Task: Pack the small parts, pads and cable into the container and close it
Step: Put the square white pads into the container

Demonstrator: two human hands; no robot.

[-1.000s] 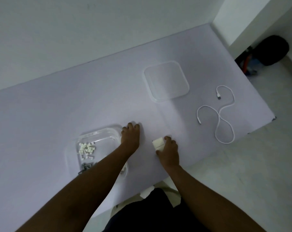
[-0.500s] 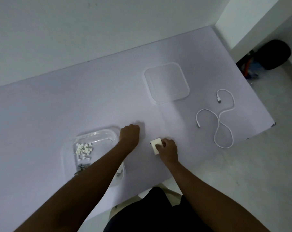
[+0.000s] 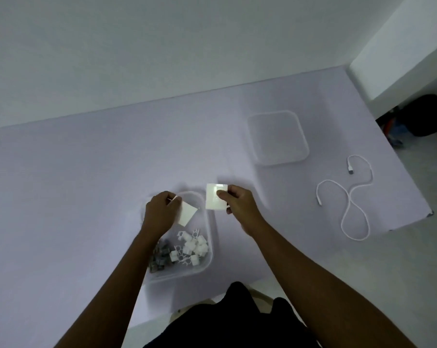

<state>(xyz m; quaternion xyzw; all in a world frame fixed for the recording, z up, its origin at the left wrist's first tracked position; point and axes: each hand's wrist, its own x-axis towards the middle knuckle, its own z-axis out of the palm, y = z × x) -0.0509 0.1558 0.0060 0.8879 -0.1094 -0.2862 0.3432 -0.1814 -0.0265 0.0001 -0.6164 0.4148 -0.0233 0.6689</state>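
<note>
Right now my left hand [image 3: 159, 212] pinches one pad [image 3: 187, 213] over the open container [image 3: 207, 229] at the desk's near edge, ready to drop; my right hand [image 3: 238, 205] grips another pad [image 3: 213, 197] beside it. Cable [image 3: 348, 199] waits near the right edge.

I see counter [image 3: 87, 172]: matt, smooth, pale lilac | container [image 3: 207, 257]: clear glossy plastic | lid [image 3: 277, 139]: same clear plastic | pads [image 3: 216, 200]: white, slight sheen | cable [image 3: 355, 212]: smooth white plastic
</note>
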